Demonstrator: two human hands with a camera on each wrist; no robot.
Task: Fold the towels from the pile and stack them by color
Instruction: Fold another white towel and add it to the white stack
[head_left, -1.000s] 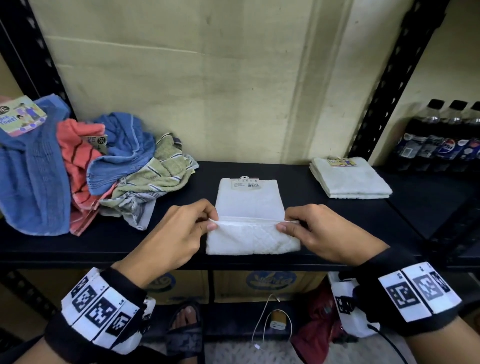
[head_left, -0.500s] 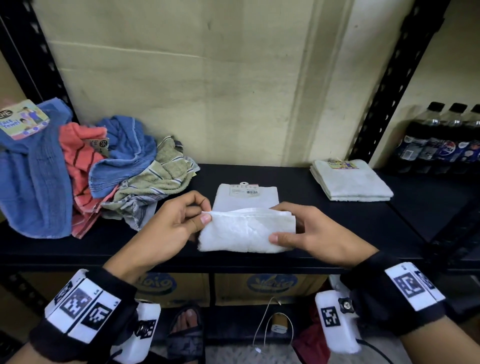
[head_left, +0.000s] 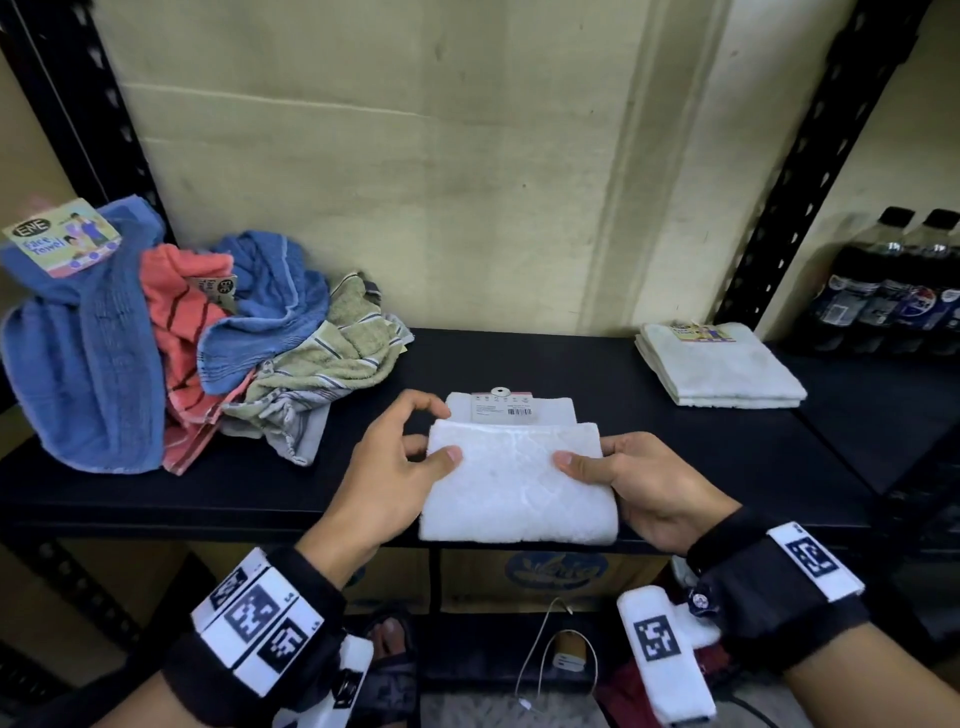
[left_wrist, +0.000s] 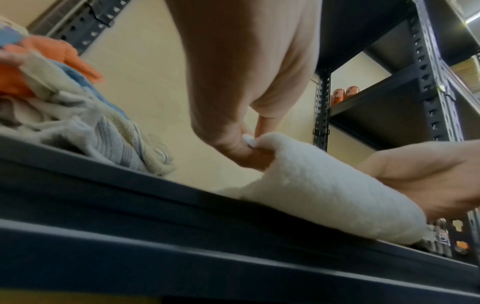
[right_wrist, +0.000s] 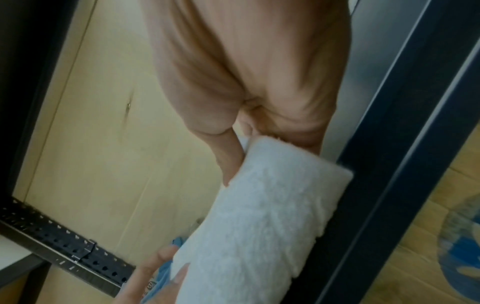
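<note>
Fingers (head_left: 441, 457) of the left hand (head_left: 387, 467) pinch the left edge of one white folded terry towel (head_left: 519, 488); the right hand (head_left: 639, 478) pinches its right edge. It lies at the front lip of the black metal shelf (head_left: 571, 364), at six o'clock. At ten o'clock sits a loose pile of towels (head_left: 182, 332): two blue, one coral striped, one green striped. At two o'clock, one stack of folded white towels (head_left: 719, 371). At three o'clock stand dark cola bottles (head_left: 893, 291), two plainly seen.

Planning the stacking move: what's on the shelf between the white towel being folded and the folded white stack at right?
Nothing: in the head view only bare black shelf separates the white towel from the folded stack.
</note>
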